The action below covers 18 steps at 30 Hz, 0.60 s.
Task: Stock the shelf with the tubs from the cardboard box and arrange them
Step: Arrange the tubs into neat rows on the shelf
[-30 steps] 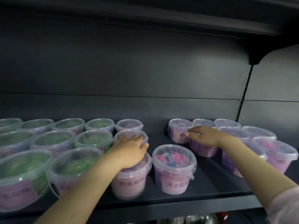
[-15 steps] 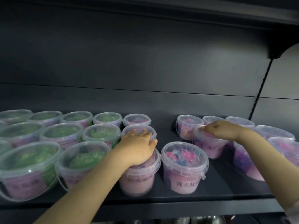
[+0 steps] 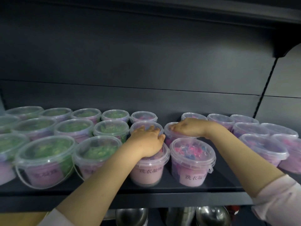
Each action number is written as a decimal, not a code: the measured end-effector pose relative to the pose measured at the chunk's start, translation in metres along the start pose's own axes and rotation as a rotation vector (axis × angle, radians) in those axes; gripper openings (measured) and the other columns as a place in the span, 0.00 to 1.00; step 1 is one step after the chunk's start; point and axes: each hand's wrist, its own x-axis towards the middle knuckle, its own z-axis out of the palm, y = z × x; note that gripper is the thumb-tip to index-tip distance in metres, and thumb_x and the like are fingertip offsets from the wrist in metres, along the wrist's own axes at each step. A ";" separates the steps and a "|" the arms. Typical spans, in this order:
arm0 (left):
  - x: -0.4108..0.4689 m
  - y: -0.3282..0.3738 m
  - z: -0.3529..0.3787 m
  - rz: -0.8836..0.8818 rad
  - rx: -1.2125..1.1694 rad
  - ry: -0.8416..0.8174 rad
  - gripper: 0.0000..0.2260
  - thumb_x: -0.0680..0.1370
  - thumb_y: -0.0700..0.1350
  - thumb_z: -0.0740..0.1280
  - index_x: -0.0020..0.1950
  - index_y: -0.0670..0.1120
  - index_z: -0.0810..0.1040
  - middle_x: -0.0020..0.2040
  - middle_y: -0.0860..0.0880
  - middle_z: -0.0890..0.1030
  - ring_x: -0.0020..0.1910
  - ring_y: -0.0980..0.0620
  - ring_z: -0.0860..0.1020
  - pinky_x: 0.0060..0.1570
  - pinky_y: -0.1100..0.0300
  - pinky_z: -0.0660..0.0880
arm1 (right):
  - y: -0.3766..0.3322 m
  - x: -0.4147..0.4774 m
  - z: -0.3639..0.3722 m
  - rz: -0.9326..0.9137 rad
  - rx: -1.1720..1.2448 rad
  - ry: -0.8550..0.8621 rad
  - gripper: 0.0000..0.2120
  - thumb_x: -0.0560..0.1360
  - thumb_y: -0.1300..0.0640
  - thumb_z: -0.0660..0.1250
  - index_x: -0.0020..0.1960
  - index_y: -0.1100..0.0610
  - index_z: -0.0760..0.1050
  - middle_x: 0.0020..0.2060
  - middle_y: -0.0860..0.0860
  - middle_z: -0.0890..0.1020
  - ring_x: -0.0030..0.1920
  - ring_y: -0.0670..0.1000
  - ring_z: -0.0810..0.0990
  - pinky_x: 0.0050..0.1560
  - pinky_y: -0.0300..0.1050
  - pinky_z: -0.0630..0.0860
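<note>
Shelf [image 3: 179, 198]: dark metal with a dark back wall; the tubs stand on it in three rows.
Green tubs [image 3: 73, 129]: clear tubs with green content and closed lids; they fill the left part of the shelf.
Pink tubs [image 3: 263, 147]: clear tubs with pink and blue content, at the right end, well apart from the hands.
Left hand [image 3: 146, 141]: palm down on the lid of the front tub [image 3: 146, 170]. The fingers are almost straight and close together, and their tips reach the lid of the rear tub [image 3: 146, 123] just behind.
Right hand [image 3: 187, 128]: lies over the mid tub [image 3: 168, 137], with the fingers bent over its left rim, gripping it.
Mid tub: upright in the second row, just beside the rear tub and just behind the label tub [image 3: 192, 162].
Label tub: upright in the front row, just right of the front tub, not touched by a hand.
Sleeves [image 3: 280, 203]: pale pink, at both forearms.
Bowls [image 3: 132, 216]: shiny metal, below the shelf.
</note>
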 end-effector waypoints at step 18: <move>-0.002 0.001 -0.001 -0.010 -0.010 0.007 0.25 0.82 0.58 0.44 0.78 0.54 0.51 0.79 0.53 0.49 0.77 0.47 0.49 0.75 0.50 0.46 | 0.026 -0.003 -0.011 -0.206 0.170 -0.305 0.31 0.77 0.52 0.66 0.76 0.47 0.59 0.75 0.41 0.59 0.73 0.43 0.61 0.64 0.34 0.61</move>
